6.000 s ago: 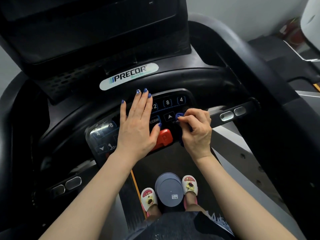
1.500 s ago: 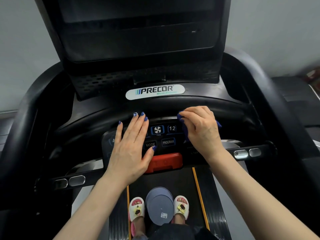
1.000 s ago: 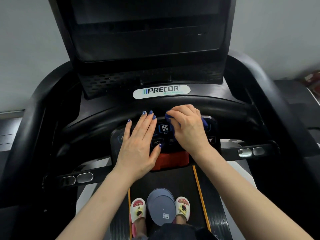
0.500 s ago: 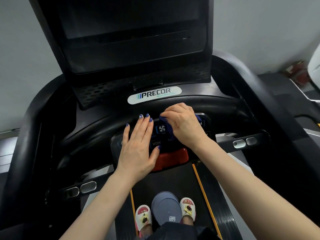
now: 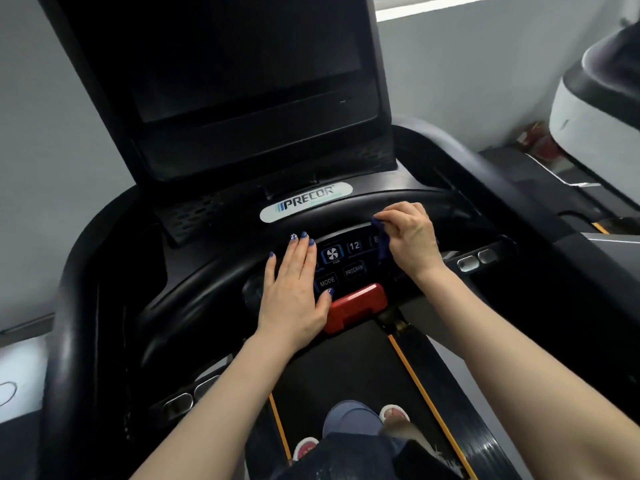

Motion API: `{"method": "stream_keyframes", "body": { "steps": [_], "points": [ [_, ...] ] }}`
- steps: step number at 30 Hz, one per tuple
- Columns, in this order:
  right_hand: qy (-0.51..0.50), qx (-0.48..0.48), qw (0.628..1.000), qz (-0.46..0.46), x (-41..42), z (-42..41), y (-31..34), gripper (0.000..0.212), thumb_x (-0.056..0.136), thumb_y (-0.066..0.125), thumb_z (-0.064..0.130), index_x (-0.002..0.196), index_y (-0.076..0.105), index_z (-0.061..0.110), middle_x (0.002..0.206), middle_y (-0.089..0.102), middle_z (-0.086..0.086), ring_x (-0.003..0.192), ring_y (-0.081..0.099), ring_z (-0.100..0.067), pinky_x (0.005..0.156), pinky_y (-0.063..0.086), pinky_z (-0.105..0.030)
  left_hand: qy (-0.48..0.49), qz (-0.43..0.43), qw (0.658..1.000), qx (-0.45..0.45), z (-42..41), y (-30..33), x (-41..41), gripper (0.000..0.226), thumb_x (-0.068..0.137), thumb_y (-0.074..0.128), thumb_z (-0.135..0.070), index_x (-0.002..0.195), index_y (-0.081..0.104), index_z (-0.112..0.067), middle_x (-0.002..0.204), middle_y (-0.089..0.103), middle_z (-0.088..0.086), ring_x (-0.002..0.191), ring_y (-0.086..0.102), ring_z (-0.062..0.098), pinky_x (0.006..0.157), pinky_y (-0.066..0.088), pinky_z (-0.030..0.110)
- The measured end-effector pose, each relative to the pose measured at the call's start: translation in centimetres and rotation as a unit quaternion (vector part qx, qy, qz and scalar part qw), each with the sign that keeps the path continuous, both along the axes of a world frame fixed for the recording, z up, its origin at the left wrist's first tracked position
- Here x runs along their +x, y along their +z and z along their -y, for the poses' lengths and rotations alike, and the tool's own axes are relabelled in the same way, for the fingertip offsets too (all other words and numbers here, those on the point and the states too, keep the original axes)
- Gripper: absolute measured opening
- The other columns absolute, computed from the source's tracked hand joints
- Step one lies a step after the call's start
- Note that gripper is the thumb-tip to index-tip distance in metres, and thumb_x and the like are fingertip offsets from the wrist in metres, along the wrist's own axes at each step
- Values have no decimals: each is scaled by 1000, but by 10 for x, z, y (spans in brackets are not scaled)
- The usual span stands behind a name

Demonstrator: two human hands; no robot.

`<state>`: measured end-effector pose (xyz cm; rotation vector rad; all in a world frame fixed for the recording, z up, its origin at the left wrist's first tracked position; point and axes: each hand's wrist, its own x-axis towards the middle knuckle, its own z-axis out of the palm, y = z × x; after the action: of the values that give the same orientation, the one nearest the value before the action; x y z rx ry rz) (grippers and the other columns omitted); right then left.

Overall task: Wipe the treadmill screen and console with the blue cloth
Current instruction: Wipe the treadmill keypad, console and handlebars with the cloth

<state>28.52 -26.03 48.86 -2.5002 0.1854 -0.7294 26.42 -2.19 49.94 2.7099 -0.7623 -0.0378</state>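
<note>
Our right hand (image 5: 412,239) grips the blue cloth (image 5: 382,242) on the console (image 5: 353,258), at 2 o'clock from our flat, open-fingered left hand (image 5: 294,289); the dark screen (image 5: 242,81) stands at 12.

The screen (image 5: 242,84) stands behind the keypad (image 5: 346,265); the left hand (image 5: 294,289) lies flat on the keypad's left part; the right hand (image 5: 412,237), on its right part, holds the cloth (image 5: 382,244); the stop button (image 5: 356,306) sits before the keypad, between the wrists.

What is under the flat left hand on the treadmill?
The left hand rests on the keypad; beside it FAN, MODE and PROGRAM keys show. The keys beneath the palm are covered.
</note>
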Motion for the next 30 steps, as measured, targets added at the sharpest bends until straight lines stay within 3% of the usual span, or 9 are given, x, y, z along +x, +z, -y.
{"method": "stream_keyframes", "body": {
  "steps": [4, 10, 14, 17, 21, 27, 30],
  "points": [
    [5, 5, 999, -47, 3, 0, 9, 19, 81, 67, -7, 94, 77, 4, 96, 70, -11, 92, 56, -35, 84, 46, -34, -1, 2, 1000, 5, 0, 1, 1, 83, 99, 46, -45, 160, -2, -15, 166, -16, -2, 149, -23, 9, 119, -19, 35],
    [19, -11, 994, -110, 5, 4, 24, 21, 84, 64, -5, 97, 77, 4, 98, 68, -12, 99, 54, -33, 88, 41, -29, 2, -6, 1000, 11, 0, 2, -1, 83, 99, 46, -44, 159, -4, -16, 165, -18, -3, 149, -25, 9, 120, -19, 35],
    [28, -61, 975, -212, 16, 7, 50, 26, 86, 59, 0, 104, 76, 8, 106, 67, -16, 110, 56, -34, 94, 45, -35, -19, -58, 998, -30, -6, 14, 4, 77, 101, 48, -38, 159, 1, -19, 165, -12, -8, 148, -22, 3, 123, -13, 36],
    [37, -46, 968, -244, 16, 1, 68, 27, 87, 58, 2, 103, 77, 12, 107, 69, -14, 108, 60, -32, 93, 49, -37, -28, -26, 998, -51, -25, 18, -1, 74, 100, 51, -32, 160, 8, -19, 166, -6, -10, 149, -17, 1, 125, -7, 35],
    [91, -25, 973, -209, -3, -25, 73, 24, 86, 63, 1, 103, 76, 11, 104, 69, -9, 105, 58, -28, 91, 46, -35, 15, 9, 998, -61, -66, 7, -26, 75, 97, 58, -28, 159, 16, -18, 168, 3, -7, 152, -8, 5, 124, -1, 36],
    [180, -6, 980, -86, -50, -89, 31, 18, 84, 63, 0, 98, 74, 5, 97, 69, -8, 95, 59, -27, 87, 37, -18, 76, -1, 996, -43, -130, -23, -64, 76, 93, 65, -21, 157, 23, -14, 167, 13, -2, 154, 5, 11, 124, 13, 45],
    [203, 19, 978, -52, -68, -121, 9, 17, 85, 63, 4, 99, 72, 5, 98, 68, -6, 91, 56, -22, 87, 41, -19, 89, 3, 996, -19, -155, -35, -76, 67, 97, 49, -31, 157, 22, -14, 167, 14, 0, 154, 7, 12, 124, 12, 43]
  ]
}}
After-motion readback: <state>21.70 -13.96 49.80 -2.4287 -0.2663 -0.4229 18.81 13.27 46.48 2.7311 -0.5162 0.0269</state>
